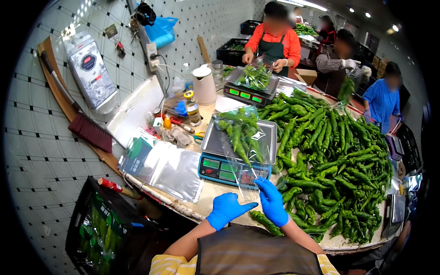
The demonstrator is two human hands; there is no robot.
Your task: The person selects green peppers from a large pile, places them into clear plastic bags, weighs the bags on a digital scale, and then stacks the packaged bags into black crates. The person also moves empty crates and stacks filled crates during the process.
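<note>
A clear plastic bag of long green peppers (239, 137) rests on the metal pan of a blue digital scale (209, 173). The bag's loose mouth hangs over the keypad toward me. My right hand (272, 202), in a blue glove, has its fingertips at the right edge of that mouth; whether they pinch the film is unclear. My gloved left hand (227, 209) is just below the bag mouth, most fingers curled and one digit stretched right, with nothing visible in it. A loose green pepper (265, 221) lies between my wrists, beside the large pepper pile (330, 165).
Flat empty bags (175, 168) lie left of the scale. Behind are scissors (198, 137), an oil bottle (192, 108), a pitcher (204, 84) and a second scale (249, 94). A black crate of bagged peppers (103, 230) stands low left. Several people work across the table.
</note>
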